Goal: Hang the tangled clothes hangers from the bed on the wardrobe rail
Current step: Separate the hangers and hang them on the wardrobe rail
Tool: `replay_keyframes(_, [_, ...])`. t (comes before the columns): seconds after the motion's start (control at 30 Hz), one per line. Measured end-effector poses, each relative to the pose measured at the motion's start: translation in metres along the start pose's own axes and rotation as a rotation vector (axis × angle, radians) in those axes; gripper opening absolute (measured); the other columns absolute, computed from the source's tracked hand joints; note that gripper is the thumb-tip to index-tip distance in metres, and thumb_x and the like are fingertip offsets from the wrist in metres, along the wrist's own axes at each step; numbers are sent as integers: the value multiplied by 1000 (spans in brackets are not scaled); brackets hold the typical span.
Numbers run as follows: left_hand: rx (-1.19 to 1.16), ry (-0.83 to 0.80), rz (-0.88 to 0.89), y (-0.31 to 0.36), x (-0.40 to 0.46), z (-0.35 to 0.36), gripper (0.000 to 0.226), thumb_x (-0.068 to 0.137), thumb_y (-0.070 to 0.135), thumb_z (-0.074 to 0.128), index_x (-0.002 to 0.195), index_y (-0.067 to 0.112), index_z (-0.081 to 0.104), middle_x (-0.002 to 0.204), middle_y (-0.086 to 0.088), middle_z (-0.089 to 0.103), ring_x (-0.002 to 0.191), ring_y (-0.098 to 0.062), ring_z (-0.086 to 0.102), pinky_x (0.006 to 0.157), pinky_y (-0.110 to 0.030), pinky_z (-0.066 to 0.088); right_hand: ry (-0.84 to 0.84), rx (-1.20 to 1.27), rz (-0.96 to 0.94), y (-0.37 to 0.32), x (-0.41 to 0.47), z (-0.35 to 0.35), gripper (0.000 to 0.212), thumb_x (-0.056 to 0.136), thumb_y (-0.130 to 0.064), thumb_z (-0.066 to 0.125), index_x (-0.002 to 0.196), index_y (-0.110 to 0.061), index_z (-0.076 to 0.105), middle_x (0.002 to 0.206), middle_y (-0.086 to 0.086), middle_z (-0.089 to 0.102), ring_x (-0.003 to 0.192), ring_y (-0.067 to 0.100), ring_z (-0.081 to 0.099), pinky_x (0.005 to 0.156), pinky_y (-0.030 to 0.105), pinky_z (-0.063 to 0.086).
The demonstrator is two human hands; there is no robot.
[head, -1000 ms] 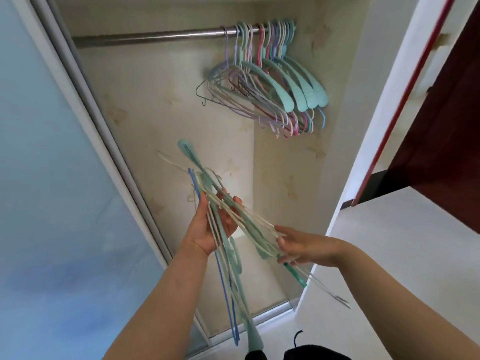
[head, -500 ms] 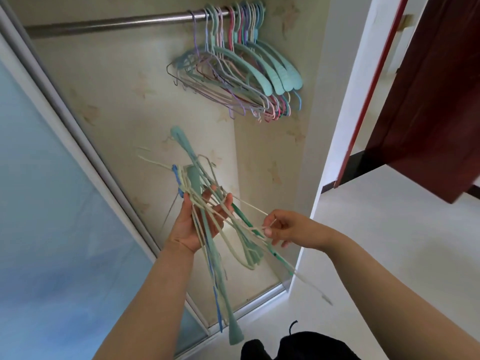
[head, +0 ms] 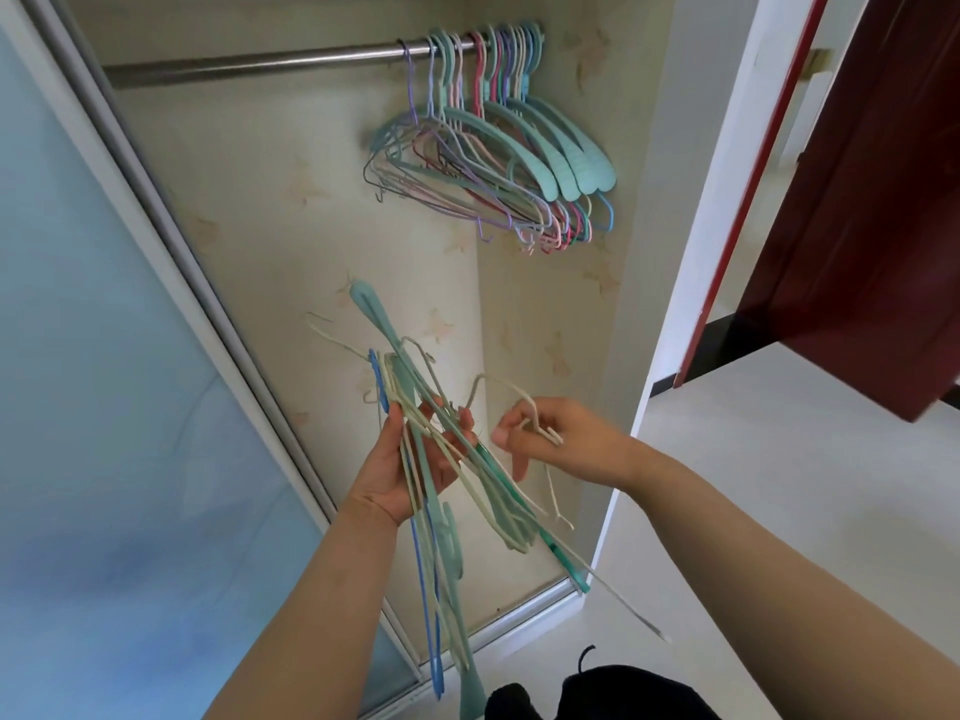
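My left hand (head: 410,459) grips a tangled bundle of hangers (head: 441,517), teal, blue and cream, that fans out above and below the palm. My right hand (head: 558,441) pinches a thin cream wire hanger (head: 524,402) just right of the bundle; its hook arches up between the two hands. Above, a steel wardrobe rail (head: 260,62) runs across the open wardrobe. Several pastel hangers (head: 498,153) hang bunched at the rail's right end.
A frosted blue sliding door (head: 104,407) with a metal frame covers the left side. The wardrobe's white side wall (head: 675,314) stands to the right, then a dark red door (head: 862,200) over a pale floor. Dark fabric (head: 597,693) lies at the bottom edge.
My right hand has risen and pulled a cream wire hanger away from the bundle. The left hand keeps its grip on the rest. The view has shifted slightly.
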State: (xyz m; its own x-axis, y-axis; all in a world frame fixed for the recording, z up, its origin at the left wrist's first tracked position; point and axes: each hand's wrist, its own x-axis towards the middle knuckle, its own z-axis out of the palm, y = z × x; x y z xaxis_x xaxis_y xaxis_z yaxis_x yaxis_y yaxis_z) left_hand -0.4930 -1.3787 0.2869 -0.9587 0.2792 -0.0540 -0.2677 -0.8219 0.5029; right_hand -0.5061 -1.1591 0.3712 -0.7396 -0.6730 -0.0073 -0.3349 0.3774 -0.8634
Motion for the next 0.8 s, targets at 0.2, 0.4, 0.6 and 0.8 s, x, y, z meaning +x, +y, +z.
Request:
replay_keyframes(0.2, [1,45,-82,-2,-4,3,60,51,36,94,101,13,71,116,-13,62,105,-29,63,77,-37,57,56,-49,-77,-28,8,-23,62,82,-51,65,137,-36,43,53,-12,52,56,2,54,68,20,42])
replay_keyframes(0.4, [8,109,-102,6,-7,-4,64,51,41,94,104,14,69,127,-15,58,117,-30,60,78,-40,56,393,-59,-101,-25,16,-68,41,99,-49,32,118,-30,62,52,-12,44,51,3,44,63,24,42])
replay_keyframes(0.6, [-1,107,-83,12,-4,1,57,53,43,92,96,12,73,124,-18,61,123,-30,56,81,-38,53,329,37,-143,-23,19,-66,49,101,-11,40,139,-42,36,70,1,66,50,13,39,53,23,41])
replay_keyframes(0.8, [-19,124,-115,17,-4,0,54,48,44,93,89,12,75,127,-18,60,121,-27,58,71,-35,57,-74,-306,296,-50,17,-83,60,90,-68,27,115,-25,61,64,9,59,63,24,68,72,38,57])
